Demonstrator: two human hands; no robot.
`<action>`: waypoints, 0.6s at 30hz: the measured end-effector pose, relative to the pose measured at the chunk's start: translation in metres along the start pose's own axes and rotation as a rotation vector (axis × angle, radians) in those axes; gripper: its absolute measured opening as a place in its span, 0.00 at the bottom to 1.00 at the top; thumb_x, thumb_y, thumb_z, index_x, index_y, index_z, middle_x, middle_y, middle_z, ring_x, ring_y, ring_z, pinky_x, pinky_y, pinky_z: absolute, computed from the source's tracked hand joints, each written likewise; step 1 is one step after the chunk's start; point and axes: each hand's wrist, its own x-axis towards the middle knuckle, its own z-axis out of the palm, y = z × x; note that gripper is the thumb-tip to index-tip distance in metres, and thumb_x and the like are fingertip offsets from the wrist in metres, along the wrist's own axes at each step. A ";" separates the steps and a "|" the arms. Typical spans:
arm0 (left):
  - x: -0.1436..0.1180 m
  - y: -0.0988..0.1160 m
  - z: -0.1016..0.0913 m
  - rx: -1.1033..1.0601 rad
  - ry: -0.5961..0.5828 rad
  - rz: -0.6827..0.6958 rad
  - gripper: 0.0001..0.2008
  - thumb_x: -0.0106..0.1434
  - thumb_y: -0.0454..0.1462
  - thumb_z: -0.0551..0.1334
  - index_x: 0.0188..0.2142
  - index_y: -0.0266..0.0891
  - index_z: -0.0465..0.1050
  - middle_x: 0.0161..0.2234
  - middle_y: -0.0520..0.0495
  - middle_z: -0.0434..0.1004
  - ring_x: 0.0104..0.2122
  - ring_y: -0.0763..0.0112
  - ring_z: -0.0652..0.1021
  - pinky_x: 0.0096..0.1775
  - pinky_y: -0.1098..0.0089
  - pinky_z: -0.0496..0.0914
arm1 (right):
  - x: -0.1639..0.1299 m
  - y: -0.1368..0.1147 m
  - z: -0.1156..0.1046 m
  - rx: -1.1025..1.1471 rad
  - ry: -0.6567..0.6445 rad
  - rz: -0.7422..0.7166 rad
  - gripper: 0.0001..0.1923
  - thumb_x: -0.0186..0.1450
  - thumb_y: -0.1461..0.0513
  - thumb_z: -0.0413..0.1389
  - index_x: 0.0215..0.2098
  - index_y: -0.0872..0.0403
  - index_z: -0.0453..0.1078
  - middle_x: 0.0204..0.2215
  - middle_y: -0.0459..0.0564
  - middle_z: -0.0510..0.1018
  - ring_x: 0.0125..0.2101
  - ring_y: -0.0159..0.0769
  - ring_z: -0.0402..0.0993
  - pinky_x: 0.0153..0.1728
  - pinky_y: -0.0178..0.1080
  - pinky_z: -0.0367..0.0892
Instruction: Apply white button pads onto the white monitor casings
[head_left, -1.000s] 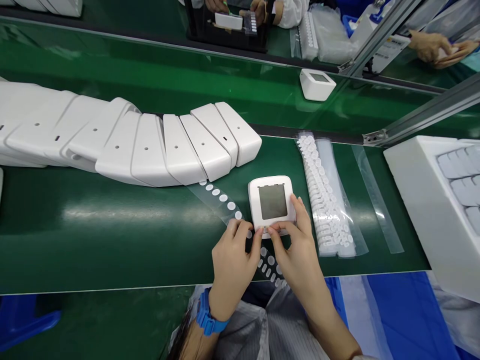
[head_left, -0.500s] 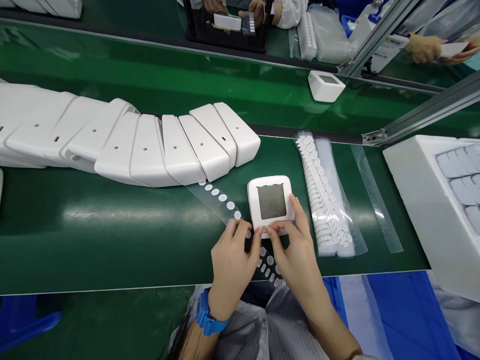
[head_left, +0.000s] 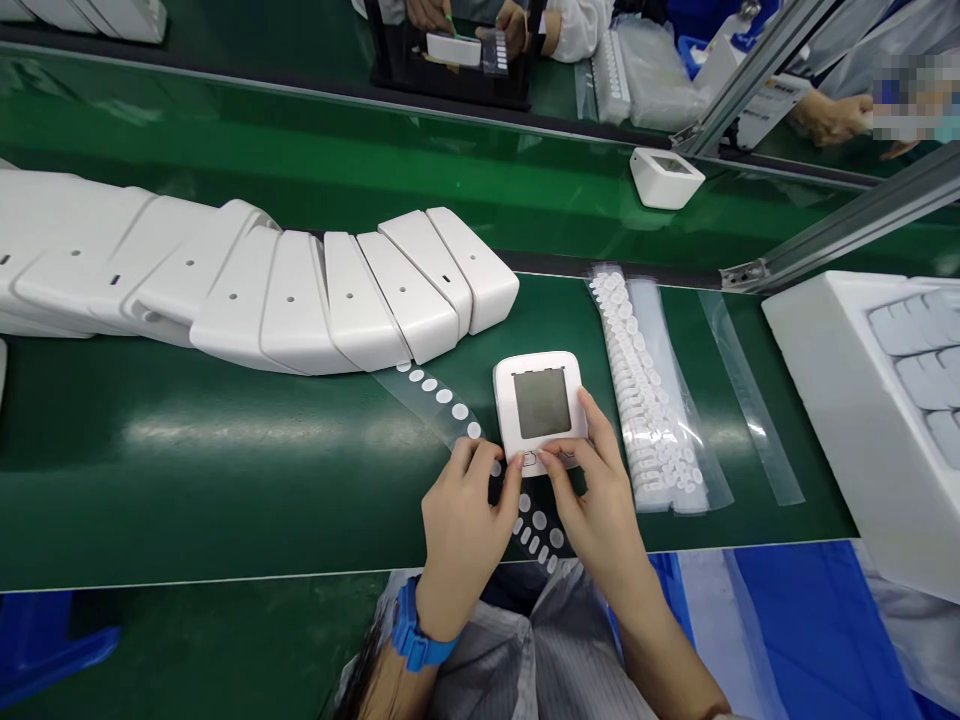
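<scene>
A white device (head_left: pixel 508 410) with a square grey screen lies face up on the green work surface, between my hands. My left hand (head_left: pixel 466 515) has its fingers bent at the lower left corner, thumb on the front edge. My right hand (head_left: pixel 596 500) reaches along the right side with one finger, while its thumb and index come together at the lower edge, beside a small oval outline. Whether a tiny part sits between those fingertips is too small to tell. Under my hands runs a clear strip with white round and oval stickers (head_left: pixel 460 411), partly covered.
A long row of white housings (head_left: pixel 300 300) leans together at the left. More sticker strips (head_left: pixel 652 400) and a clear film strip (head_left: pixel 754 400) lie to the right, near a white foam box (head_left: pixel 825 370). Behind, a white unit (head_left: pixel 666 180) sits on a green belt. Co-workers' hands (head_left: pixel 832 118) show beyond.
My right thumb and index have shifted slightly right, uncovering the oval outline on the device. The white unit on the back belt has moved right. My left hand stays about where it was.
</scene>
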 end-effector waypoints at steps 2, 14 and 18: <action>0.000 -0.001 0.000 0.003 0.002 0.005 0.09 0.70 0.41 0.57 0.34 0.41 0.70 0.33 0.51 0.73 0.24 0.75 0.73 0.25 0.73 0.61 | 0.000 0.007 -0.002 0.003 0.012 -0.072 0.07 0.71 0.62 0.52 0.38 0.52 0.73 0.70 0.53 0.55 0.68 0.55 0.53 0.61 0.60 0.65; -0.002 -0.002 0.001 0.008 0.007 0.022 0.09 0.70 0.41 0.57 0.34 0.40 0.70 0.34 0.51 0.73 0.25 0.75 0.73 0.25 0.74 0.61 | 0.000 0.029 0.004 -0.098 0.092 -0.413 0.13 0.67 0.70 0.56 0.46 0.48 0.74 0.66 0.49 0.63 0.63 0.48 0.65 0.61 0.54 0.69; -0.001 -0.002 0.001 0.015 0.003 0.025 0.09 0.70 0.41 0.57 0.34 0.40 0.70 0.34 0.51 0.73 0.25 0.76 0.73 0.25 0.75 0.61 | 0.002 0.029 0.004 -0.090 0.112 -0.455 0.13 0.67 0.71 0.57 0.46 0.49 0.73 0.64 0.52 0.66 0.62 0.47 0.67 0.59 0.52 0.71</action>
